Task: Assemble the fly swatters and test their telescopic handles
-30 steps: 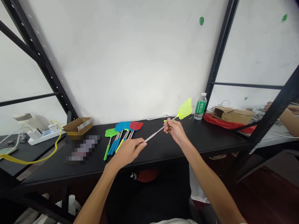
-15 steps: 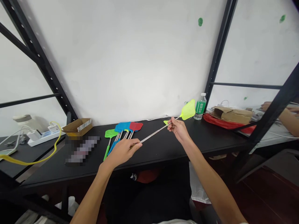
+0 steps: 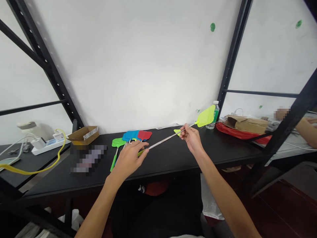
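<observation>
A yellow-green fly swatter (image 3: 206,116) with a telescoping metal rod slants above the table between my two hands. My left hand (image 3: 132,156) is round its handle end, thumb below and fingers above, its grip fairly loose. Just short of the mesh head, my right hand (image 3: 192,137) pinches the rod. Left of and behind my left hand lie other swatters: a green one (image 3: 118,142), blue ones (image 3: 131,135) and a red one (image 3: 144,135). Part of another yellow-green piece (image 3: 177,132) shows behind my right fingers.
A water bottle (image 3: 215,115) stands behind the swatter head. At the left are an open cardboard box (image 3: 84,135), a blurred-out flat item (image 3: 90,159) and a power strip (image 3: 51,144). Brown packaging (image 3: 247,124) on red plastic lies right, near another person's arm (image 3: 307,130).
The swatter head has moved right and now overlaps the bottle. My left fingers have loosened and lifted, baring some yellow-green handle. My right hand has shifted slightly right.
</observation>
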Demonstrator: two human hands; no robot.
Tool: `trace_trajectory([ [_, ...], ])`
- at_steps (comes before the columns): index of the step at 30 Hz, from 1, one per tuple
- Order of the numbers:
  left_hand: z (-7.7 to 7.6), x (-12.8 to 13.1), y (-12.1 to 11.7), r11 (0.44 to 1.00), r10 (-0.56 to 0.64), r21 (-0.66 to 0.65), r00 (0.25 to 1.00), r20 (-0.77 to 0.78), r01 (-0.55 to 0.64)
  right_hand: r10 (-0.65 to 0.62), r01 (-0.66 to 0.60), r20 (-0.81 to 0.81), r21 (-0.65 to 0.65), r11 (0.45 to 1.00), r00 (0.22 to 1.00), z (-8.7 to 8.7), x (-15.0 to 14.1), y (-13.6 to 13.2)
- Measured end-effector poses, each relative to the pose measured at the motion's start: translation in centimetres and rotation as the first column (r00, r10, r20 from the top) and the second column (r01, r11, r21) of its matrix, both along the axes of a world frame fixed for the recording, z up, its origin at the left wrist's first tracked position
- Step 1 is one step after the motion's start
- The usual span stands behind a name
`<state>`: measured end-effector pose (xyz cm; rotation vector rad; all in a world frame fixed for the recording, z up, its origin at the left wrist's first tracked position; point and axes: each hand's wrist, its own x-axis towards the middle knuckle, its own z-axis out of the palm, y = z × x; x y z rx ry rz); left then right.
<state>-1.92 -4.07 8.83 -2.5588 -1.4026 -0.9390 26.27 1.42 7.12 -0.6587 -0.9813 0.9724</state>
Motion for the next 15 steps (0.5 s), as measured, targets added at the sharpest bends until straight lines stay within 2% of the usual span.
trace_trajectory([
  [2, -0.1, 0.4, -0.4, 0.988, -0.012, 0.156, 0.995, 0.096, -0.003, -0.032, 0.032, -0.035, -0.006, 0.999, 0.999, -0.1, -0.1, 0.1],
  [4, -0.3, 1.0, -1.1, 0.979, -0.055, 0.202, 0.981, 0.189, 0.016, -0.026, 0.024, -0.066, -0.028, 0.999, 0.998, -0.2, -0.1, 0.1],
  [6, -0.6, 1.7, -1.6, 0.990, -0.104, 0.117, 0.962, 0.252, 0.076, 0.009, -0.014, -0.096, -0.053, 0.998, 0.995, -0.2, -0.3, 0.0],
  [9, -1.5, 2.6, -1.4, 0.968, -0.127, -0.151, 0.911, 0.392, 0.200, 0.079, -0.090, -0.151, -0.067, 0.994, 0.985, 0.1, -0.9, -0.5],
  [12, -2.3, 3.0, -0.2, 0.868, -0.061, -0.344, 0.764, 0.642, 0.359, 0.138, -0.151, -0.163, -0.071, 0.986, 0.977, 0.4, -1.7, -1.2],
  [15, -2.5, 2.7, 0.8, 0.833, -0.001, -0.337, 0.609, 0.793, 0.439, 0.180, -0.188, -0.120, -0.057, 0.981, 0.976, 0.7, -2.6, -1.9],
])
